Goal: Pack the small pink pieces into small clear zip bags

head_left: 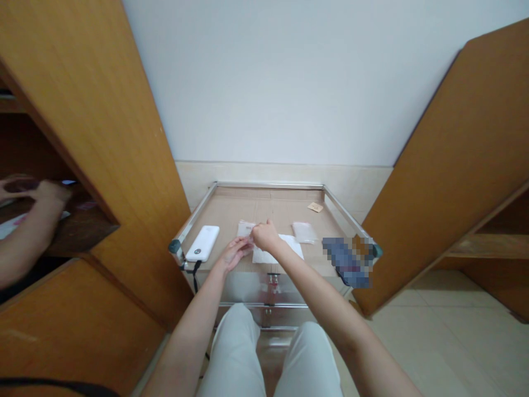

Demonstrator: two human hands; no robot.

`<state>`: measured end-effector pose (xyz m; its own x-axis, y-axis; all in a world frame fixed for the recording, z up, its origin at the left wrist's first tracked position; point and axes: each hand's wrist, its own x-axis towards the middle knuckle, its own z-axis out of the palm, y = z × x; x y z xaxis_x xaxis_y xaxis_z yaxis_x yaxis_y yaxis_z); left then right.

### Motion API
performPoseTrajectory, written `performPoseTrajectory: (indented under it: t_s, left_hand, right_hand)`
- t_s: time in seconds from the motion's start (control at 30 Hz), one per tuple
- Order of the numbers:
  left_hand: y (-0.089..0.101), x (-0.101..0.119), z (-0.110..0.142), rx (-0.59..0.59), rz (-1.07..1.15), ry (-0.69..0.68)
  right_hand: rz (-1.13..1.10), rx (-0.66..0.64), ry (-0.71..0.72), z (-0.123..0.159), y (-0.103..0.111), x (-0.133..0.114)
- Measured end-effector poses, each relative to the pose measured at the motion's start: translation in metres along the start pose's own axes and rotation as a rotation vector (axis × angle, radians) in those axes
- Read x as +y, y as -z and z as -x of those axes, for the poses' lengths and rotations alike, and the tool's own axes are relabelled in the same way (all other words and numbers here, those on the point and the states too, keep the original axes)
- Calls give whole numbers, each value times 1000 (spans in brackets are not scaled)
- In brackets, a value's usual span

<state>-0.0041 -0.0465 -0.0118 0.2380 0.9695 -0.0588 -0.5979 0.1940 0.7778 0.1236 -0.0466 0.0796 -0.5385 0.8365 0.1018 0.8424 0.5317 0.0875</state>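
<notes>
My left hand (235, 252) and my right hand (265, 236) meet over the middle of a cardboard-lined, metal-edged cabinet top (285, 196). Both have their fingers drawn together at one spot, where something small and perhaps clear is mostly hidden. Under my right wrist lies a white sheet of paper (294, 249). Just behind my left fingertips sits a small pale packet with printing (245, 228). To the right of the paper rests a stack of clear plastic sleeves (305, 232). A small tan card (315, 207) lies farther back on the right.
A white power bank (203, 243) with a black cable lies at the left edge. A blurred-out dark object (347, 262) covers the right front corner. Wooden partitions (136, 138) flank both sides. Beyond the left one, another person's hands (45, 193) are at work.
</notes>
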Motion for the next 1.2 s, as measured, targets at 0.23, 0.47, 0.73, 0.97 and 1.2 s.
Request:
performPoseTrajectory:
  t_s: [0.23, 0.47, 0.73, 0.97, 1.2]
  left_hand:
    - [4, 2, 2, -10, 130, 2]
    - [5, 7, -3, 51, 254, 55]
    - [4, 4, 3, -16, 88, 54]
    - [7, 6, 6, -207, 14, 132]
    - [3, 7, 7, -212, 76, 79]
  right_hand:
    - [-331, 94, -134, -1, 6, 17]
    - [-676, 108, -156, 0, 11, 31]
    - [-1032, -11, -193, -3, 12, 25]
    - [-1160, 26, -251, -8, -6, 15]
    - [-1129, -88, -310, -9, -20, 18]
